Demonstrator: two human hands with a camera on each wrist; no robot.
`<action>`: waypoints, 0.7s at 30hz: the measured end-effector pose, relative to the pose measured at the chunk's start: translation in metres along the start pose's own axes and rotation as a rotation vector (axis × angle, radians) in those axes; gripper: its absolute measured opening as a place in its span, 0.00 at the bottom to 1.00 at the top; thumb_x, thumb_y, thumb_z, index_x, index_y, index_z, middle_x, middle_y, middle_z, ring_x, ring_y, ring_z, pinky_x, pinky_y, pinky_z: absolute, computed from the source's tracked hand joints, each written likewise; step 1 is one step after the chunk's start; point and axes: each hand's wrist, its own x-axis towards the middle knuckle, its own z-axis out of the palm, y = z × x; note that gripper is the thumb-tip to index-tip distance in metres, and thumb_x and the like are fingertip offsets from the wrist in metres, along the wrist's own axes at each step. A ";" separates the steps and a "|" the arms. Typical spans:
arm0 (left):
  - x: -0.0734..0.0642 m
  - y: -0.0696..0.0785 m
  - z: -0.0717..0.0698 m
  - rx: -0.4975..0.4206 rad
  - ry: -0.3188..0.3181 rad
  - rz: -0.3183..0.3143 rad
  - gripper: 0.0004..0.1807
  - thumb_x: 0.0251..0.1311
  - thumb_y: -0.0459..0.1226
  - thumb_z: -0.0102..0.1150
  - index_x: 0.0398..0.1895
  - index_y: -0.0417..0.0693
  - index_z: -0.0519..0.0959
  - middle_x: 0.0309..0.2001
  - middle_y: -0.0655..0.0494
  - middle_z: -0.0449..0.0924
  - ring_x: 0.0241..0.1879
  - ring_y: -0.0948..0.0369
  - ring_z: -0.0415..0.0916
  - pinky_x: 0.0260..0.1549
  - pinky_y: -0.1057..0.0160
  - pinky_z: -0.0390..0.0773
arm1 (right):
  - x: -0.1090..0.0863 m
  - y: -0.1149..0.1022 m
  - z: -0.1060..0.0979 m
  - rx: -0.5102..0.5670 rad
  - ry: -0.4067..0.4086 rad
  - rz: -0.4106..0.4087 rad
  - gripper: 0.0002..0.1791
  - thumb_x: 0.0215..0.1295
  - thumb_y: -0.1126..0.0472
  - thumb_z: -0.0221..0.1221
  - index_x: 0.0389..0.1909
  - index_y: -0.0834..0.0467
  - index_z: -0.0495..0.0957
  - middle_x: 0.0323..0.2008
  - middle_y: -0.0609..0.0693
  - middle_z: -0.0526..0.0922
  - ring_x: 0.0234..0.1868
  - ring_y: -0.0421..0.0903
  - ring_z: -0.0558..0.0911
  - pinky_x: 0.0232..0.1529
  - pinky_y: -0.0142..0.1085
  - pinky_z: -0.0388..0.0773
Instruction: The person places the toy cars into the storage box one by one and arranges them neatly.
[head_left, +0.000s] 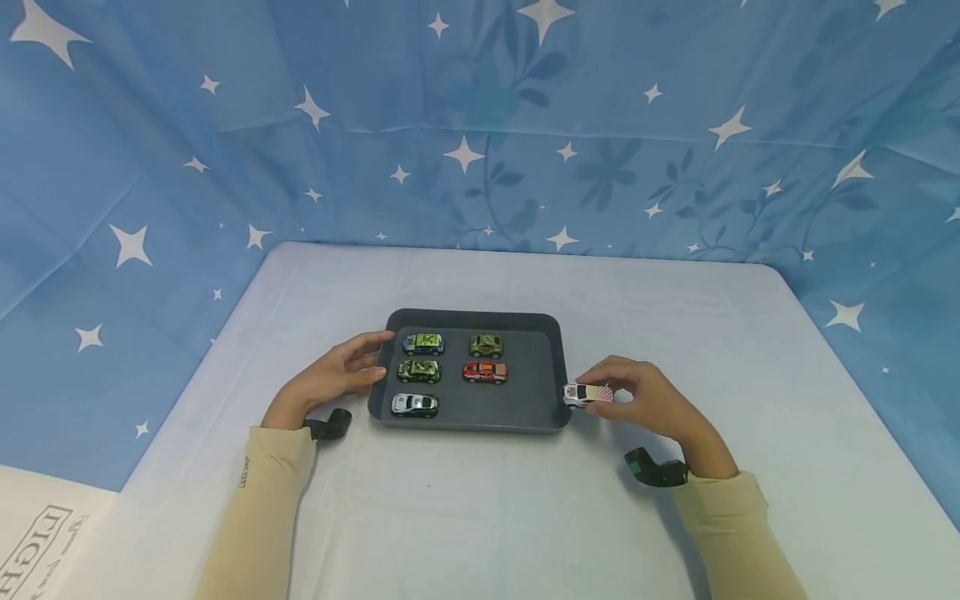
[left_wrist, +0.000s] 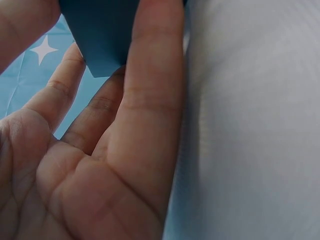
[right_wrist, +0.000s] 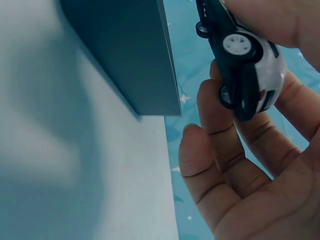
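My right hand [head_left: 648,398] pinches a white toy car [head_left: 588,395] with a pink-patterned end between thumb and fingers, at the right rim of a grey tray [head_left: 536,375]. In the right wrist view the car [right_wrist: 245,65] is tilted, its wheels showing, close beside the tray wall [right_wrist: 127,60]. My left hand [head_left: 337,371] rests against the tray's left edge with fingers spread. Five toy cars stand in the tray: a blue-and-yellow one [head_left: 423,344], a green camouflage one [head_left: 419,372] and a silver one [head_left: 415,405] on the left; an olive one [head_left: 486,346] and a red one [head_left: 485,372] further right.
A white cloth [head_left: 480,517] covers the table under the tray. Behind it hangs a blue curtain [head_left: 480,200] with white stars. Black wrist cameras [head_left: 656,468] sit by both wrists. Printed paper or cloth [head_left: 45,533] lies at the lower left.
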 end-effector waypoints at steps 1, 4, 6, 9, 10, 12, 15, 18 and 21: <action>0.000 0.000 0.000 -0.002 0.001 -0.001 0.41 0.79 0.35 0.61 0.88 0.41 0.53 0.85 0.32 0.50 0.82 0.32 0.50 0.71 0.32 0.68 | 0.001 0.000 0.001 0.006 0.002 -0.002 0.18 0.60 0.75 0.74 0.51 0.66 0.89 0.44 0.54 0.88 0.40 0.40 0.80 0.45 0.28 0.80; 0.000 0.000 0.000 -0.006 0.004 -0.002 0.41 0.79 0.35 0.61 0.87 0.41 0.53 0.85 0.32 0.52 0.82 0.32 0.52 0.71 0.33 0.69 | 0.004 -0.001 0.005 0.020 0.003 -0.008 0.17 0.61 0.75 0.74 0.51 0.65 0.89 0.44 0.54 0.88 0.40 0.41 0.80 0.45 0.28 0.80; 0.000 -0.001 0.000 -0.008 0.006 -0.005 0.41 0.79 0.35 0.61 0.87 0.41 0.53 0.84 0.32 0.52 0.82 0.32 0.52 0.71 0.33 0.69 | 0.006 -0.002 0.007 0.024 0.003 -0.005 0.17 0.61 0.75 0.74 0.51 0.65 0.89 0.44 0.54 0.88 0.40 0.41 0.80 0.45 0.28 0.80; 0.000 0.000 -0.001 -0.010 0.007 -0.010 0.41 0.79 0.35 0.61 0.88 0.42 0.53 0.84 0.33 0.52 0.82 0.32 0.52 0.71 0.32 0.68 | 0.010 -0.004 0.011 0.028 -0.003 -0.001 0.17 0.62 0.75 0.74 0.51 0.65 0.89 0.45 0.54 0.87 0.40 0.41 0.80 0.45 0.29 0.80; 0.000 0.000 -0.001 -0.011 0.007 -0.012 0.41 0.79 0.35 0.61 0.88 0.42 0.54 0.85 0.33 0.52 0.82 0.33 0.52 0.72 0.32 0.68 | 0.011 -0.004 0.012 0.029 -0.005 0.003 0.16 0.62 0.75 0.74 0.51 0.65 0.89 0.45 0.54 0.87 0.40 0.41 0.80 0.45 0.29 0.80; 0.001 0.000 -0.001 -0.021 0.006 -0.016 0.41 0.79 0.35 0.61 0.88 0.43 0.54 0.85 0.34 0.52 0.82 0.33 0.52 0.72 0.31 0.67 | 0.013 -0.005 0.015 0.031 -0.011 0.014 0.16 0.62 0.74 0.74 0.51 0.65 0.89 0.45 0.54 0.87 0.40 0.41 0.80 0.45 0.30 0.80; 0.001 0.000 -0.001 -0.016 -0.002 -0.005 0.41 0.79 0.35 0.62 0.88 0.42 0.53 0.85 0.33 0.51 0.82 0.32 0.51 0.72 0.32 0.67 | 0.017 -0.008 0.019 0.029 -0.019 0.034 0.16 0.63 0.73 0.74 0.52 0.65 0.89 0.46 0.54 0.87 0.40 0.42 0.80 0.45 0.31 0.80; 0.001 0.000 -0.001 -0.016 -0.007 0.000 0.42 0.79 0.35 0.62 0.88 0.41 0.53 0.85 0.32 0.50 0.82 0.32 0.50 0.72 0.32 0.67 | 0.021 -0.010 0.022 0.021 -0.022 0.050 0.16 0.63 0.72 0.75 0.52 0.64 0.89 0.47 0.53 0.87 0.40 0.42 0.80 0.45 0.33 0.80; 0.001 0.000 -0.001 -0.019 -0.006 -0.002 0.42 0.79 0.35 0.62 0.88 0.40 0.52 0.85 0.32 0.51 0.82 0.32 0.50 0.72 0.31 0.67 | 0.024 -0.012 0.025 0.011 -0.021 0.065 0.16 0.62 0.71 0.76 0.52 0.64 0.89 0.47 0.53 0.87 0.41 0.42 0.80 0.46 0.33 0.81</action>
